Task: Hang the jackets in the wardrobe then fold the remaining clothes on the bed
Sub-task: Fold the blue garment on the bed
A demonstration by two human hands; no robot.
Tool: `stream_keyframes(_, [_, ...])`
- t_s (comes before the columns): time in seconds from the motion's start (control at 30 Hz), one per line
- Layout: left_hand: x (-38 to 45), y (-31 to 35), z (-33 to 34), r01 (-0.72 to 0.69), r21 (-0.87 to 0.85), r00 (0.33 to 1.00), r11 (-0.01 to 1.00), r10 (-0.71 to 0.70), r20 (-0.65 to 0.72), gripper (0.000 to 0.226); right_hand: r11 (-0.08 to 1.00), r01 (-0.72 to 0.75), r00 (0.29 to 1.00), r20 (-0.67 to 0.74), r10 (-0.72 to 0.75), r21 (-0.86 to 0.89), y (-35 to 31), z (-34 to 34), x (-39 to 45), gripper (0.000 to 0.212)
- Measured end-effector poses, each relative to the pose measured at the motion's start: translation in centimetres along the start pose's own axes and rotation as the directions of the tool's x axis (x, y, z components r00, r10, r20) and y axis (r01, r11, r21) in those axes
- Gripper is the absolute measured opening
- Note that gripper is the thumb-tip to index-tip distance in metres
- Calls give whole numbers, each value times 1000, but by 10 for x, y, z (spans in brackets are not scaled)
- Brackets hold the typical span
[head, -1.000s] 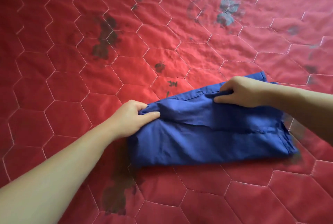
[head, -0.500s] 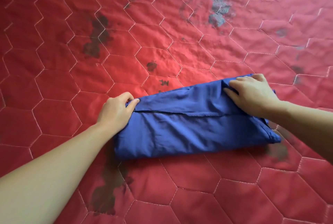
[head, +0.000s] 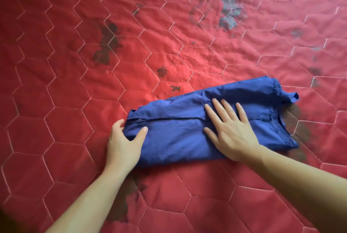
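Fingers on right hand (head: 231,135) are lying flat, pressing blue garment (head: 187,135); left hand (head: 124,142) is pinching its end. Should be smoothing outward before next fold.

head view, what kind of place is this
Probably a bedroom, on a bed: a red quilted bedspread with hexagon stitching fills the view, and a folded blue fabric garment lies on it under the person's hands.
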State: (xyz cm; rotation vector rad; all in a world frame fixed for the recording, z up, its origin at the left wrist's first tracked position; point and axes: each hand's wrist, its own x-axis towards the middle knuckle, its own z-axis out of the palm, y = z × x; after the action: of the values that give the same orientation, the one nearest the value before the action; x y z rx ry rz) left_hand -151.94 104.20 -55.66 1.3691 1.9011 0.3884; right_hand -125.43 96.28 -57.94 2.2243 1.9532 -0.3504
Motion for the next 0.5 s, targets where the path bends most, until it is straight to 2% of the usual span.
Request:
stream_keyframes(0.1, [0,0,-7,123,-114,988,986,-111,104,52,996,10,999,-54,-5,88,-26,-7,-1,68])
stream_keyframes(0.17, [0,2,-11,246,-233,949,941,-185,257,38,970,74,994,-100,-51,231,-55,-12,-10,65])
stream_keyframes(0.23, [-2,6,-17,418,-297,857,859,-264,442,34,913,102,991,-122,-58,396,-85,-12,-22,61])
stream_keyframes(0.3, [-5,8,-24,585,-275,718,763,-330,613,44,834,60,995,-96,-8,549,-109,-8,-34,60])
stream_keyframes(0.37, [-11,6,-29,665,-216,595,715,-331,732,47,733,-17,997,-45,65,681,-121,-3,-41,57])
stream_keyframes(0.43, [-20,4,-28,696,-195,530,691,-312,788,40,661,-54,994,-24,109,749,-123,-2,-43,53])
stream_keyframes(0.5, [-26,5,-24,739,-258,512,623,-269,816,35,630,-51,991,-39,129,775,-121,-6,-46,52])
